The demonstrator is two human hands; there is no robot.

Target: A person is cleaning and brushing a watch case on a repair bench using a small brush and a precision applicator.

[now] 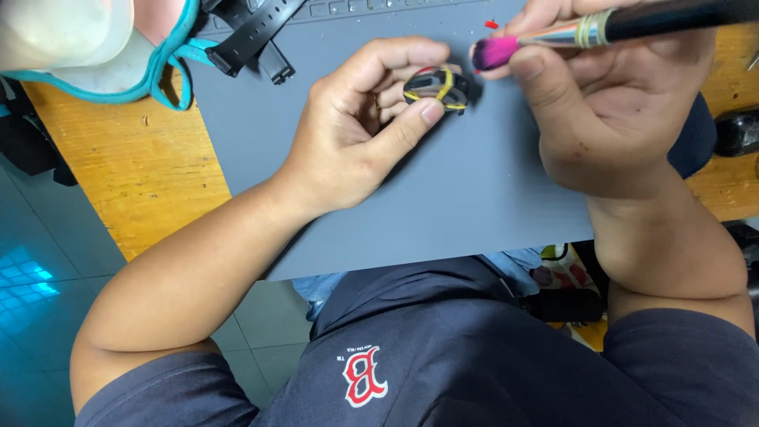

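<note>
We see a small round black watch case with a yellow ring and a grey-and-red face [437, 85], tilted on edge just above the grey work mat [443, 205]. Beside it, touching its upper right edge, we see a soft brush with pink-to-purple bristles, a gold-banded metal ferrule and a black handle [553, 35], lying nearly level, bristles pointing left.

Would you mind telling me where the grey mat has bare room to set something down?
The grey mat is bare along its near edge, below the left hand and right hand. Its far edge is crowded: watch strap, watch case and brush.
</note>
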